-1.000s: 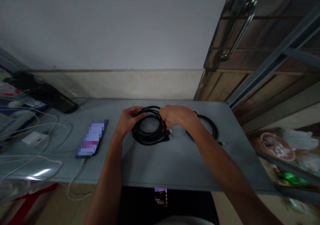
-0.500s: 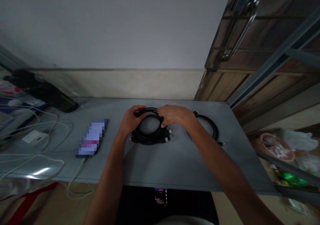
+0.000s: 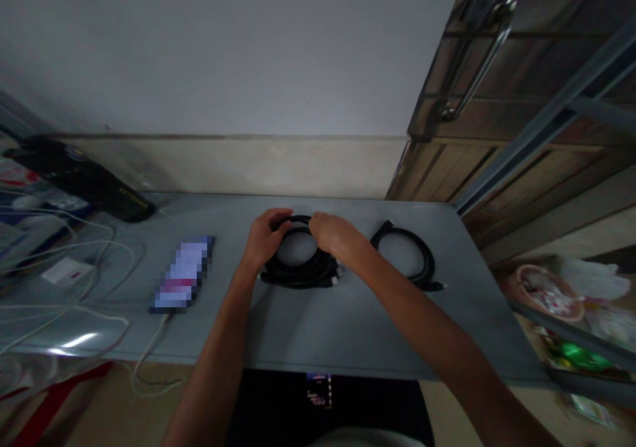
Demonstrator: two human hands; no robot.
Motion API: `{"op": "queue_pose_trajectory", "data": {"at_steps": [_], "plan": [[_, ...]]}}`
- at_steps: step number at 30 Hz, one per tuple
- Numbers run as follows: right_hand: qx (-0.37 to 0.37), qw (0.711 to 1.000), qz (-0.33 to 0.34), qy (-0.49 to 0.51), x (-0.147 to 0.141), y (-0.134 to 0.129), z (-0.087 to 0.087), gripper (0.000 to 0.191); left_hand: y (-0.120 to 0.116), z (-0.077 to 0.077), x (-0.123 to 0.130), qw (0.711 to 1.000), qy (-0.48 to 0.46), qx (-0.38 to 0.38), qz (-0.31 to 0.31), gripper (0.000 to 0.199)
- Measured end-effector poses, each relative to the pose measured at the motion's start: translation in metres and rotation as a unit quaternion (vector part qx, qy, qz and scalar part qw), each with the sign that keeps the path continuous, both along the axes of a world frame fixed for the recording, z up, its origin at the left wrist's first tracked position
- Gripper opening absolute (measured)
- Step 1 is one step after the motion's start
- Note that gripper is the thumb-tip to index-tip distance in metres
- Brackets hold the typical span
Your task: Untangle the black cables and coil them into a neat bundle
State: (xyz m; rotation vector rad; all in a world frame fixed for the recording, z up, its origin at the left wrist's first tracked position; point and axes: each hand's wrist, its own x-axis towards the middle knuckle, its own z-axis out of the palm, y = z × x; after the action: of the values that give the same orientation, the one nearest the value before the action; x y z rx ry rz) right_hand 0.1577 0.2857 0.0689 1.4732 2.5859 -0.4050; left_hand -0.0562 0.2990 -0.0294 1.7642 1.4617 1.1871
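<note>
Left hand [image 3: 263, 238], fingers [image 3: 274, 212] curled round black coil [image 3: 298, 276], right hand [image 3: 332, 232] closed on its other side, fingertips hidden, second coil [image 3: 429, 256] partly covered by right forearm [image 3: 422, 311], phone [image 3: 183, 271] pixelated

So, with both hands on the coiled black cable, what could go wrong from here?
1. The black coil may spring loose if the left hand and right hand release it; I see no tie.
2. The white cable from the phone hangs past the front edge of the table; a snag could drag the phone.
3. The right forearm might brush the other black loop beside it.
</note>
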Motion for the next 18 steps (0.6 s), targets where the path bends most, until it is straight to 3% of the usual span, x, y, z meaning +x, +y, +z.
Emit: {"op": "queue_pose_trajectory", "data": {"at_steps": [5,8,10,12,15,18], "plan": [[0.006,1.0,0.009,0.007,0.003,0.007,-0.004,0.033,-0.015,0.017,0.012,0.986,0.113,0.122,0.004,0.03],[0.008,1.0,0.009,0.013,0.006,0.008,-0.005,0.033,-0.045,0.03,0.023,0.973,0.157,0.17,-0.018,0.029],[0.008,1.0,0.009,0.017,0.007,0.007,-0.005,0.034,-0.072,0.033,0.025,0.97,0.176,0.156,-0.064,0.03],[0.005,1.0,0.009,0.019,0.008,0.007,-0.005,0.036,-0.097,0.03,0.024,0.966,0.196,0.114,-0.121,0.048],[-0.004,1.0,0.01,0.018,0.007,0.007,-0.003,0.04,-0.121,0.018,0.018,0.954,0.236,0.091,-0.159,0.075],[-0.01,1.0,0.011,0.015,0.008,0.007,0.003,0.038,-0.127,0.005,0.018,0.948,0.254,0.115,-0.152,0.059]]}}
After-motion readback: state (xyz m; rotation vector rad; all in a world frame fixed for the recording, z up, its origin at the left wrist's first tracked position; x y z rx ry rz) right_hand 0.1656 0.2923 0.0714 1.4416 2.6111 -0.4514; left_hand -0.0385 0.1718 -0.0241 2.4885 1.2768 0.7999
